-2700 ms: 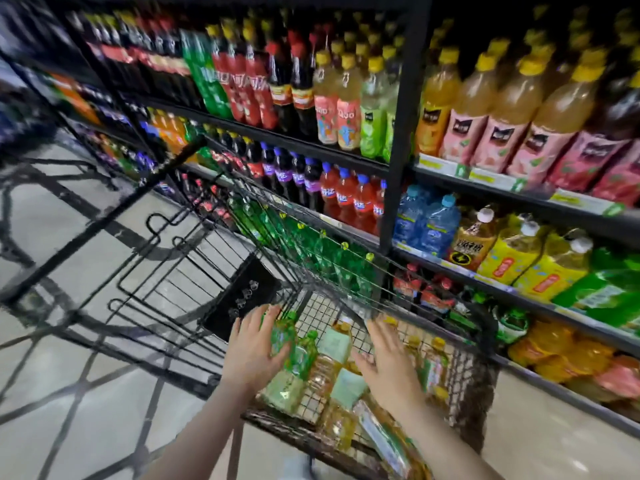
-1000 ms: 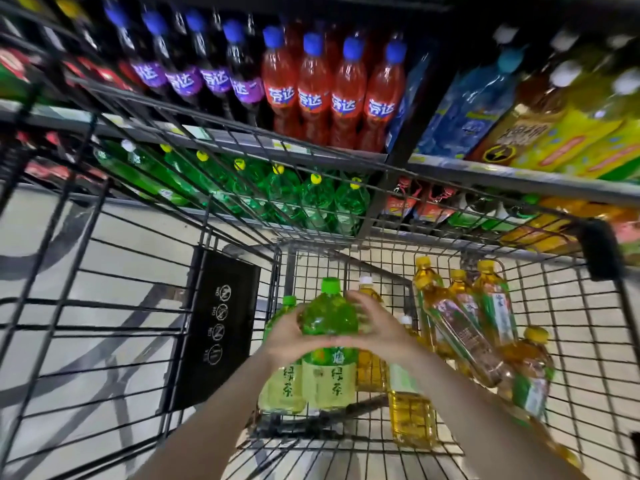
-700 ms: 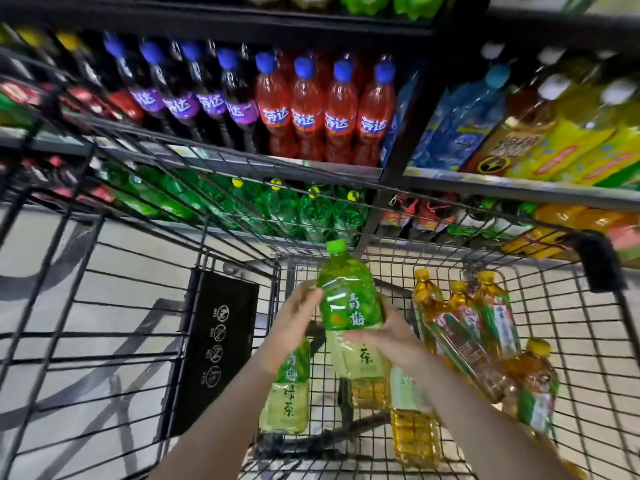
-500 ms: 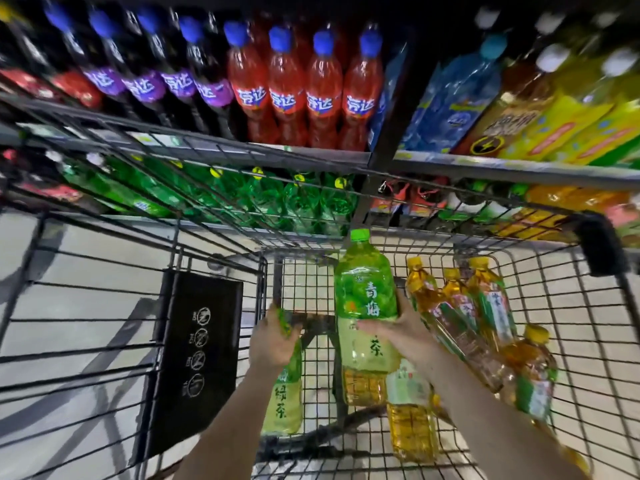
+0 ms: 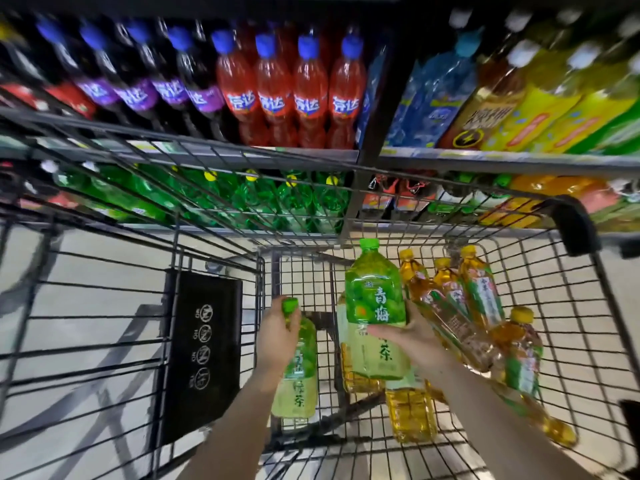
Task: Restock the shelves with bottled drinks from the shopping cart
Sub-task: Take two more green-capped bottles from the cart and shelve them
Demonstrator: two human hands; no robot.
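Inside the wire shopping cart point(image 5: 568, 306), my right hand point(image 5: 410, 336) grips a green tea bottle with a green cap point(image 5: 374, 292), held upright above the cart floor. My left hand point(image 5: 277, 336) is closed around the neck of a second green tea bottle point(image 5: 299, 372), which stands in the cart's left part. Several amber tea bottles with yellow caps point(image 5: 460, 306) lean at the right of the cart. More amber bottles point(image 5: 410, 414) lie under the raised one.
The shelves point(image 5: 242, 155) stand right behind the cart. Red and purple soda bottles point(image 5: 308, 95) fill the upper row, green soda bottles point(image 5: 294, 199) the lower row, blue and yellow bottles point(image 5: 540, 98) the right bay. A black sign panel point(image 5: 202, 355) hangs on the cart's folded seat.
Both hands first held one green bottle. My right hand kept it and lifted it; my left hand dropped down and closed on the second green bottle's neck.
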